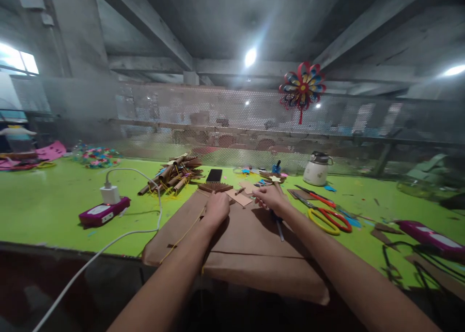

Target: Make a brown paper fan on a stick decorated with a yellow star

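Observation:
Both my forearms reach out over a large sheet of brown kraft paper (250, 245) that lies across the front edge of a green table (54, 201). My left hand (217, 207) is closed, its knuckles up, pressing on the base of a dark brown pleated paper fan (215, 187). A thin yellow string (183, 237) runs along under that forearm. My right hand (268, 196) is closed in a pinch near a small tan paper piece (239, 198); what it pinches is too small to name. A blue pen (279, 225) lies under my right wrist.
Rolled brown paper tubes (174, 173) are piled left of the fan, a black phone (214, 174) behind it. Red and yellow scissors (327, 216) lie on the right, a white kettle (317, 169) beyond. A purple power strip with white charger (104, 210) and cable sits left. A mesh screen (232, 124) backs the table.

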`<action>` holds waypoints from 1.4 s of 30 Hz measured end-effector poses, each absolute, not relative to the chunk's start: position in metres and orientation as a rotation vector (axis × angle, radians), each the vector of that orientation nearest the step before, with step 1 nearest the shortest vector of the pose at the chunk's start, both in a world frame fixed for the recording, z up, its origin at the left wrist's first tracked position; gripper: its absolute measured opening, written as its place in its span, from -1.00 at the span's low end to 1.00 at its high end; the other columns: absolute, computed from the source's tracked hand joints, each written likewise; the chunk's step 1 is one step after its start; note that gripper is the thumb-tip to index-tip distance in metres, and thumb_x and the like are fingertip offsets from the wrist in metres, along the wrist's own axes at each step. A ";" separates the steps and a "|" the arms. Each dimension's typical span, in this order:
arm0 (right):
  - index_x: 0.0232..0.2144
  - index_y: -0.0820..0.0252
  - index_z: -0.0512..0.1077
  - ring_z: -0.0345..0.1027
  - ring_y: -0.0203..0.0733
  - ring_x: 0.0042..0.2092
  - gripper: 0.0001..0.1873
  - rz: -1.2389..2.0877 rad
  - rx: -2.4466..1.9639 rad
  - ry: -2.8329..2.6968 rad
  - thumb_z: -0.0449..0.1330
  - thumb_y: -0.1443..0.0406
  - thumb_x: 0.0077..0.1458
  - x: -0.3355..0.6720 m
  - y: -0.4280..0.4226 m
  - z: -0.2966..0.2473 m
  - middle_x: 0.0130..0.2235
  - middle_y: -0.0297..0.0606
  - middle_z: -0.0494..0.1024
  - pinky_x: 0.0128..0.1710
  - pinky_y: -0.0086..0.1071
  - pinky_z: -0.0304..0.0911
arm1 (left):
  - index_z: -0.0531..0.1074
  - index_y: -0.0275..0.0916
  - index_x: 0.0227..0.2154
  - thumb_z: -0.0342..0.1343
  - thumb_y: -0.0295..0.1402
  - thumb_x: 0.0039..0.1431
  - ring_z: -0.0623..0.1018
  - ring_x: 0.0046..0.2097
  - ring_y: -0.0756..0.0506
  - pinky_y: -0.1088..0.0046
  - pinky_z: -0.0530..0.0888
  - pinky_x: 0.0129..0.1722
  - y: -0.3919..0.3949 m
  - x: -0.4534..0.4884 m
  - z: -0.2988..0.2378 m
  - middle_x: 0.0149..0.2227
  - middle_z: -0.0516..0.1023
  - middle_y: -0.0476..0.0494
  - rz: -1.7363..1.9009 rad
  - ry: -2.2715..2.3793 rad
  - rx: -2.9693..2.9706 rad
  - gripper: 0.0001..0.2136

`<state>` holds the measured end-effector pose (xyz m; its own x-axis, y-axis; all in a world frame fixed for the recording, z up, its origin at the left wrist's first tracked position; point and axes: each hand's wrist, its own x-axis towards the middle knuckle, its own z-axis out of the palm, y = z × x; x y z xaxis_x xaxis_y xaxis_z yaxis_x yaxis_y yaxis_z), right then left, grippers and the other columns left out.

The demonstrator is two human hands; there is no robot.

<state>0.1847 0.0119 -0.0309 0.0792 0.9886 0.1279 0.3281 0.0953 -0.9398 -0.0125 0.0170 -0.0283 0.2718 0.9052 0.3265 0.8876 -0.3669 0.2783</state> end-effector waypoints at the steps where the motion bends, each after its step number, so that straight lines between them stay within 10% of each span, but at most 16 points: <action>1: -0.62 0.29 0.41 0.15 -0.46 -0.69 -0.74 0.882 -1.363 -1.422 0.21 0.25 0.02 0.186 0.009 -0.033 -0.67 -0.37 0.40 -0.72 -0.56 -0.03 | 0.50 -0.42 -0.31 -0.10 -0.60 0.07 0.48 -0.08 -0.24 0.31 0.25 -0.05 0.017 -0.012 -0.028 -0.19 0.53 -0.48 0.680 1.755 2.495 -0.74; 18: -0.58 0.31 0.44 0.30 -0.38 -0.58 -0.59 1.208 -0.820 -1.109 0.41 0.07 -0.33 0.186 -0.005 -0.030 -0.58 -0.29 0.47 -0.63 -0.53 0.19 | 0.37 -0.26 -0.50 0.04 -0.50 0.04 0.38 -0.39 -0.01 0.51 0.25 -0.39 0.004 0.027 -0.003 -0.47 0.44 -0.07 1.123 1.112 2.622 -0.93; 42: -0.56 0.28 0.43 0.24 -0.39 -0.59 -0.66 1.031 -0.900 -1.128 0.40 0.14 -0.32 0.186 -0.005 -0.034 -0.61 -0.37 0.44 -0.62 -0.50 0.11 | 0.47 -0.31 -0.60 0.17 -0.18 -0.04 0.32 -0.58 0.04 0.52 0.22 -0.56 0.015 0.031 -0.019 -0.62 0.45 -0.10 0.867 0.775 1.750 -0.74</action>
<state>0.1860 -0.0055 -0.0338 0.1082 0.9572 0.2683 -0.1818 0.2844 -0.9413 0.0309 0.0151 -0.0185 0.5387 0.8186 0.1992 0.1071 -0.3011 0.9476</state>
